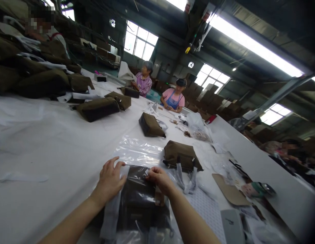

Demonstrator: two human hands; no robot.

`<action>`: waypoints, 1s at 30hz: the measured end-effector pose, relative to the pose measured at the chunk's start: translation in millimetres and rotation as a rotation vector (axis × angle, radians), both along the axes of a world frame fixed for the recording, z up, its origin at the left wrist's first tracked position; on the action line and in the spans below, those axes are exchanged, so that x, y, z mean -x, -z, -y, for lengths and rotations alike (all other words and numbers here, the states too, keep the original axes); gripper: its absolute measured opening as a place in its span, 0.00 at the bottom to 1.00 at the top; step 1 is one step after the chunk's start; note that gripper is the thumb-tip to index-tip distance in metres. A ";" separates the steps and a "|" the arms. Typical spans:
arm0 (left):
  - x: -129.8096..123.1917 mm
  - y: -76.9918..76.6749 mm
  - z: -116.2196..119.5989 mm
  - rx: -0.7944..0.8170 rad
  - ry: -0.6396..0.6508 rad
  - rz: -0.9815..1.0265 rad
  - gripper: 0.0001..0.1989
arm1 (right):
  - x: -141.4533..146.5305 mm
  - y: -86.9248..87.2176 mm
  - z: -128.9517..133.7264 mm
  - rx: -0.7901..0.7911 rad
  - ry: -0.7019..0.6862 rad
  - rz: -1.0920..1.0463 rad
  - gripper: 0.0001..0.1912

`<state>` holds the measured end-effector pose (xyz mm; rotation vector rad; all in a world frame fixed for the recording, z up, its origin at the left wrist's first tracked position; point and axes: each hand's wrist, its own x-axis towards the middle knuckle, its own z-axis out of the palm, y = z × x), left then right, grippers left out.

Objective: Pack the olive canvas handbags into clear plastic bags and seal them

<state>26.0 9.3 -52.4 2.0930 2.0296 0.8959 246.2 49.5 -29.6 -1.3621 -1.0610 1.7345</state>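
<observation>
A dark olive handbag (pixel 137 191) lies inside a clear plastic bag (pixel 139 150) on the white table before me. My left hand (pixel 109 183) rests along the left edge of the plastic with its fingers apart. At the upper right of the wrapped handbag, my right hand (pixel 159 179) pinches the plastic; something small and whitish shows at its fingertips. A brown tag (pixel 159 197) is visible below that hand. Just beyond it stands another olive handbag (pixel 182 154), its handles wrapped in white material.
Further olive bags (pixel 151 124) stand along the table (pixel 58 145), with a large heap (pixel 43 81) at the left. On the right lie brown cardboard (pixel 230 189), a bottle (pixel 259 189) and a grey device (pixel 232 225). Two people (pixel 174 96) work at the far end.
</observation>
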 end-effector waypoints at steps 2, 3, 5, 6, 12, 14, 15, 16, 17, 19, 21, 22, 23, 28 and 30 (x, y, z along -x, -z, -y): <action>1.1 -2.1 2.2 0.073 -0.122 0.154 0.21 | 1.5 -1.9 0.2 -0.008 -0.016 0.012 0.21; 1.8 -3.8 5.4 0.120 -0.170 0.227 0.22 | 1.7 -1.9 1.1 -0.014 -0.027 0.009 0.21; 3.5 -7.6 15.1 0.241 -0.177 0.401 0.24 | 0.5 0.8 4.4 -0.021 -0.034 -0.044 0.20; 4.1 -9.2 20.9 0.304 -0.113 0.491 0.24 | -0.8 3.4 6.6 -0.022 -0.025 -0.094 0.20; 2.1 -3.2 47.0 0.076 0.123 0.414 0.18 | -12.9 20.8 16.5 -0.032 0.020 -0.290 0.20; -2.8 4.0 52.3 -0.027 0.147 0.197 0.16 | -14.5 17.8 13.3 -0.037 -0.035 -0.263 0.20; -6.2 7.8 55.0 -0.025 0.195 0.092 0.16 | -13.4 13.2 9.9 -0.049 -0.070 -0.242 0.19; -10.0 11.4 57.9 -0.009 0.229 0.001 0.17 | -10.3 6.6 5.5 -0.078 -0.109 -0.209 0.18; -13.7 14.5 60.9 0.009 0.228 -0.076 0.19 | -4.9 -1.7 0.4 -0.122 -0.152 -0.160 0.17; -20.0 18.9 66.7 0.033 0.129 -0.188 0.23 | 12.5 -20.5 -10.9 -0.242 -0.262 -0.025 0.14; -23.1 20.7 71.2 0.069 0.034 -0.258 0.26 | 36.2 -36.7 -21.9 -0.336 -0.430 0.152 0.12; -23.4 20.8 72.8 0.092 0.007 -0.278 0.27 | 48.7 -42.1 -26.7 -0.347 -0.524 0.248 0.10; -22.9 20.6 73.8 0.117 -0.014 -0.291 0.27 | 60.7 -45.1 -31.0 -0.341 -0.615 0.347 0.09; -17.8 18.2 75.0 0.229 -0.024 -0.284 0.27 | 95.3 -36.0 -47.0 -0.279 -0.823 0.697 0.06; -17.1 18.1 75.2 0.259 -0.014 -0.266 0.27 | 98.1 -31.0 -52.0 -0.265 -0.836 0.758 0.05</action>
